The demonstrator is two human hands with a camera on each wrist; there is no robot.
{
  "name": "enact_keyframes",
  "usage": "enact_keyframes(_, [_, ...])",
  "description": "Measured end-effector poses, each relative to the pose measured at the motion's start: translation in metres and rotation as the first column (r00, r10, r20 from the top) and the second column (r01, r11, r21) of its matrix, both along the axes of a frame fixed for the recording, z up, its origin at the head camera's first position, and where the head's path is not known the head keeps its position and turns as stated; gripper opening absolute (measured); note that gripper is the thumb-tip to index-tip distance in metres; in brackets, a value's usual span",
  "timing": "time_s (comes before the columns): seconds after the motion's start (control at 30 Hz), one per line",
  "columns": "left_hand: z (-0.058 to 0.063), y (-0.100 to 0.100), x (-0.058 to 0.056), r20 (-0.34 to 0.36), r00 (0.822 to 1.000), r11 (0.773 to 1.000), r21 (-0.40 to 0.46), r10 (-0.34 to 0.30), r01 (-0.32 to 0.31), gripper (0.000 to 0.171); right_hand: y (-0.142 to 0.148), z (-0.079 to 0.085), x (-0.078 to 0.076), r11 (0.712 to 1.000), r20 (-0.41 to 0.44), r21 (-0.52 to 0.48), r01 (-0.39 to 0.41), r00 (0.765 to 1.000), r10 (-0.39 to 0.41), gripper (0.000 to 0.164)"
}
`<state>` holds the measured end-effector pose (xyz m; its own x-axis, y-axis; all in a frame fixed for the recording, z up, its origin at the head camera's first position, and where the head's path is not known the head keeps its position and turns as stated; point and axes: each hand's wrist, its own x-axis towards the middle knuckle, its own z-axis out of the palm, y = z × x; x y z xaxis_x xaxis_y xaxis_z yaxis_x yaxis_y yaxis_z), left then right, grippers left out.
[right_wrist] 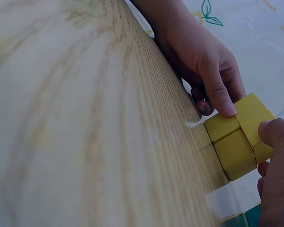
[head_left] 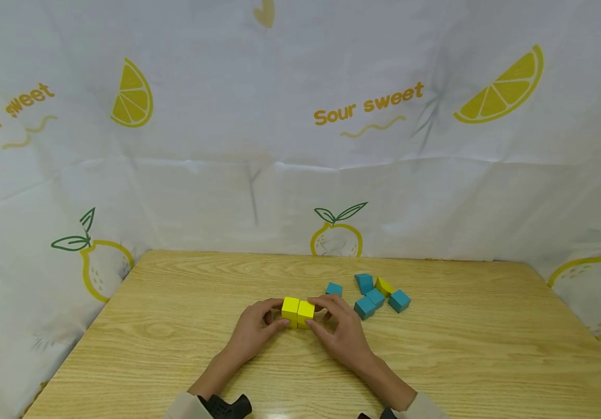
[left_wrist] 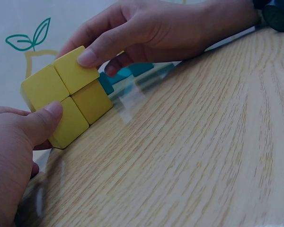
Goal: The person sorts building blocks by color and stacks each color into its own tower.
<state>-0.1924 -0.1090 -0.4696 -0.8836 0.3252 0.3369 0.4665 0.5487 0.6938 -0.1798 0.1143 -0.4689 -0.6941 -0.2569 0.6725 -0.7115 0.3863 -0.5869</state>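
Several yellow cube blocks [head_left: 290, 305] stand two wide and two high on the wooden table, their faces nearly flush. From the left side, my left hand [head_left: 250, 329] pinches the lower left cube [left_wrist: 72, 124], thumb on its front face and fingers behind. My right hand [head_left: 344, 331] grips the upper right cube [left_wrist: 75, 71] from the other side, its thumb on the front. In the right wrist view the seams between the cubes [right_wrist: 235, 153] show. The fingers behind the cubes are partly hidden.
Beyond my right hand lie blue cubes [head_left: 399, 301], a blue block with a sloped side [head_left: 364, 283] and a yellow triangular block [head_left: 384, 286]. Another blue cube [head_left: 334, 288] sits just behind the right fingers. A lemon-print cloth [head_left: 227, 203] hangs behind the table [head_left: 174, 314].
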Motion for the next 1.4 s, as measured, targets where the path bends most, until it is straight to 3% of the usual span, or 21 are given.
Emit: enact_keyframes(1.4, [0.0005,0.0001,-0.0001,0.003,1.0,1.0,0.006,-0.006,0.006,0.042,0.0005,-0.0002,-0.0001,1.0,0.009,-0.001,0.013,1.0,-0.013,0.039])
